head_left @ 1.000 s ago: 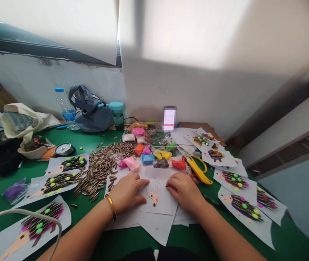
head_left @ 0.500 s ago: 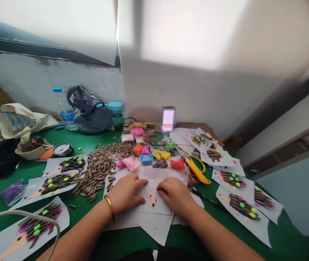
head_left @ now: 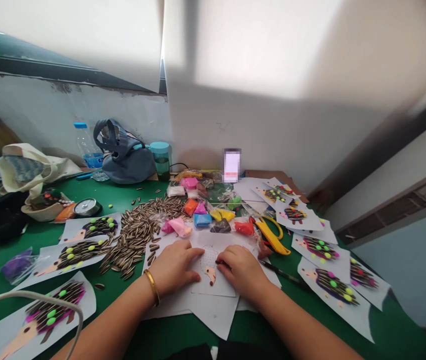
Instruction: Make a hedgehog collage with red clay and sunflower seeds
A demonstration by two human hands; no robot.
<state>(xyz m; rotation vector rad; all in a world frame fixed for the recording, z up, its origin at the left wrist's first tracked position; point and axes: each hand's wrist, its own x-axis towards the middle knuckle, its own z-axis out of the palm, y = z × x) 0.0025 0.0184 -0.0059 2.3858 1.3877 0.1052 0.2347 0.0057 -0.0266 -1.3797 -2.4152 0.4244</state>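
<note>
A sheet with a hedgehog drawing [head_left: 209, 254] lies on white paper in front of me; its head is covered in peach clay with a dark nose and an eye. My left hand [head_left: 177, 267] rests at the drawing's left edge, thumb and forefinger spread apart and touching the sheet. At the right edge my right hand [head_left: 241, 270] pinches a small dark piece [head_left: 219, 262], apparently clay, against the drawn body. Most of that piece is hidden by the fingertips. Under both hands spread several white sheets [head_left: 218, 315].
Left of the paper is a sunflower seed pile [head_left: 138, 232]. Bagged coloured clay [head_left: 201, 220] and yellow scissors [head_left: 273, 237] lie beyond my hands. Finished hedgehog pictures [head_left: 335, 285] line both sides. A black pen [head_left: 282, 272] sits by my right wrist; a white cable [head_left: 48, 296] crosses the left.
</note>
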